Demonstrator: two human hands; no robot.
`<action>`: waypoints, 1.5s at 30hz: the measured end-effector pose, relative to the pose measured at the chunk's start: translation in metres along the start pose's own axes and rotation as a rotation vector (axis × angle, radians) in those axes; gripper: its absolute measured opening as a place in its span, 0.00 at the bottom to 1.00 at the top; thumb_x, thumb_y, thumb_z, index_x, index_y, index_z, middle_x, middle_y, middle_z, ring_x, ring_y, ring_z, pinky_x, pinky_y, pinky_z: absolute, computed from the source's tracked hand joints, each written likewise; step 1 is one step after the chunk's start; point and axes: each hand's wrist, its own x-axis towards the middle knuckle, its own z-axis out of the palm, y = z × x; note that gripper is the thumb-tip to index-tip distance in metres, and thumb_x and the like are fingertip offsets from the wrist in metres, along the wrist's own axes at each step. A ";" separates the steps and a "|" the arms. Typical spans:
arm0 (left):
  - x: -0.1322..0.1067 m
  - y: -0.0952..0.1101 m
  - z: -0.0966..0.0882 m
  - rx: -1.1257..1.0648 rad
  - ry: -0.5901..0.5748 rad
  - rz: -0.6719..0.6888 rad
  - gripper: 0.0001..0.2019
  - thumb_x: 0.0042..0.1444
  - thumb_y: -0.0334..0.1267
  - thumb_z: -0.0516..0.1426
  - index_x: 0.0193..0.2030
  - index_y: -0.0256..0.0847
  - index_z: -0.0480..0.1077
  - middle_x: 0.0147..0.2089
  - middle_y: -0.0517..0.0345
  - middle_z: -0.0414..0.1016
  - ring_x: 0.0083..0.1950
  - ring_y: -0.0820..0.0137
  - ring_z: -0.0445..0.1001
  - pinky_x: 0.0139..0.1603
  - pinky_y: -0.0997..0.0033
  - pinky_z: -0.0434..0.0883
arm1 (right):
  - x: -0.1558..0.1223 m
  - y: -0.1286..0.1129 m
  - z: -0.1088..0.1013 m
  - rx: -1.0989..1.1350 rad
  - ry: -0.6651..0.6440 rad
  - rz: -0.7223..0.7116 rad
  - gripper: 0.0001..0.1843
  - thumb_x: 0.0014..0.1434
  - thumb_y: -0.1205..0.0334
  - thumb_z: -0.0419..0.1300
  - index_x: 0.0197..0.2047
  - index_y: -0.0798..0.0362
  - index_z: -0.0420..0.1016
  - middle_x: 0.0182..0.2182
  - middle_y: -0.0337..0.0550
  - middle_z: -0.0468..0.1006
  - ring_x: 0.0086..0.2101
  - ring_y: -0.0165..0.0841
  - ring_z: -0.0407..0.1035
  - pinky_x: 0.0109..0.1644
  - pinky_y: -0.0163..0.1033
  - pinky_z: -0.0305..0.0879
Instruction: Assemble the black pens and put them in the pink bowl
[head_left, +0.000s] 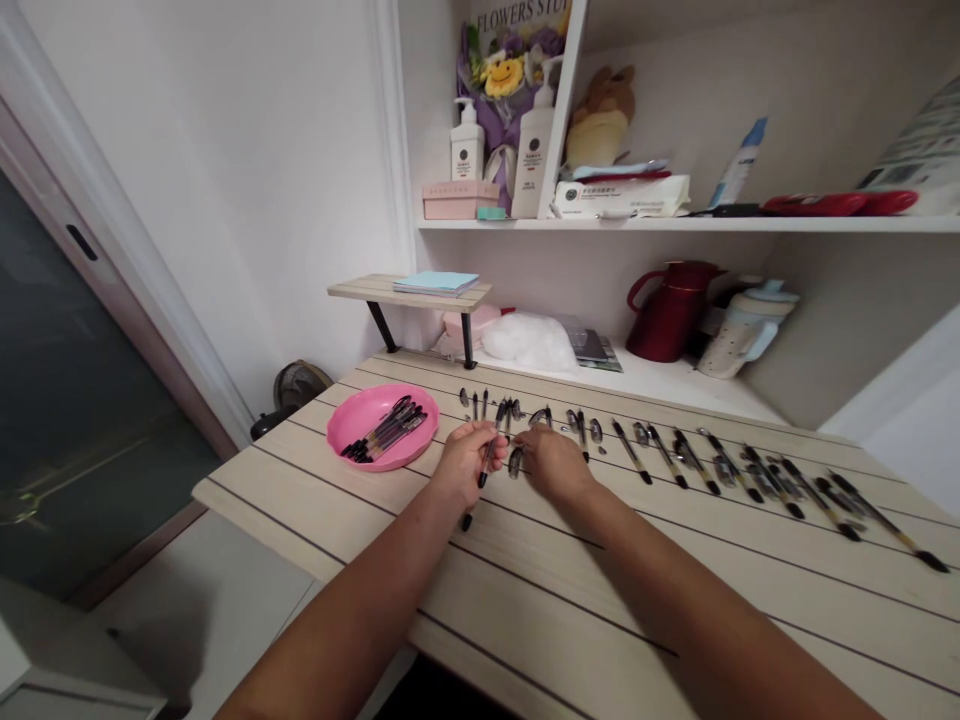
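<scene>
My left hand (466, 455) is closed around a black pen (487, 465), holding it upright at a slant over the table. Close beside it, my right hand (555, 458) reaches down with its fingers bent together near the pen's upper part; what lies between its fingertips is hidden. A dark clear pen cap (516, 461) shows just below the right fingertips. Behind both hands lie several more pens and loose caps. Another pen's black tip (467, 522) pokes out beneath my left wrist. To the left stands a pink bowl (347, 408) holding several capped pens (390, 428).
Uncapped pens (632, 452) with caps between them run in a row along the slatted table (540, 580) to the right. A small raised shelf (360, 288) bears blue paper (436, 283). Farther back are a red jug (670, 315) and a pale tumbler (748, 330).
</scene>
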 end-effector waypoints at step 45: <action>-0.014 -0.024 0.014 0.310 -0.348 -0.112 0.12 0.40 0.35 0.59 0.34 0.37 0.64 0.26 0.60 0.71 0.19 0.78 0.68 0.17 0.81 0.58 | -0.045 0.030 -0.034 1.511 0.205 0.370 0.14 0.40 0.54 0.68 0.28 0.54 0.74 0.22 0.36 0.70 0.20 0.24 0.59 0.22 0.32 0.50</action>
